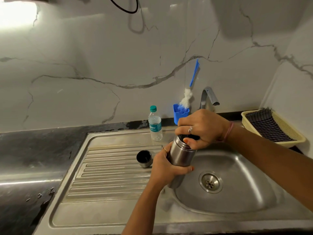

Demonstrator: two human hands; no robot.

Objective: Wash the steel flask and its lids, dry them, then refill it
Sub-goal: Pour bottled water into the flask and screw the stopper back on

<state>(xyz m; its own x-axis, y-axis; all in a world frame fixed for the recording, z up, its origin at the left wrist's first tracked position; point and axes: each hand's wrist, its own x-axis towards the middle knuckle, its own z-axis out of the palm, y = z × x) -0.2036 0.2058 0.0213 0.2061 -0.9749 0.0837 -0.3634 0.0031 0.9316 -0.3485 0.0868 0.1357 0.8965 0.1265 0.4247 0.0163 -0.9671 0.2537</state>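
The steel flask (pixel 182 156) stands tilted over the left edge of the sink basin (pixel 237 192). My left hand (pixel 166 168) grips its body from the left. My right hand (pixel 201 127) is curled over its top, fingers round a black inner lid (pixel 191 136) that is mostly hidden. The steel outer cap (pixel 144 158) lies upturned on the ribbed drainboard (pixel 110 175), just left of my left hand.
A plastic water bottle (pixel 155 123) with a green cap stands behind the drainboard. A blue holder (pixel 177 114) with a bottle brush (pixel 188 95) sits beside the tap (pixel 209 96). A cream basket (pixel 288 141) with a checked cloth is at the right.
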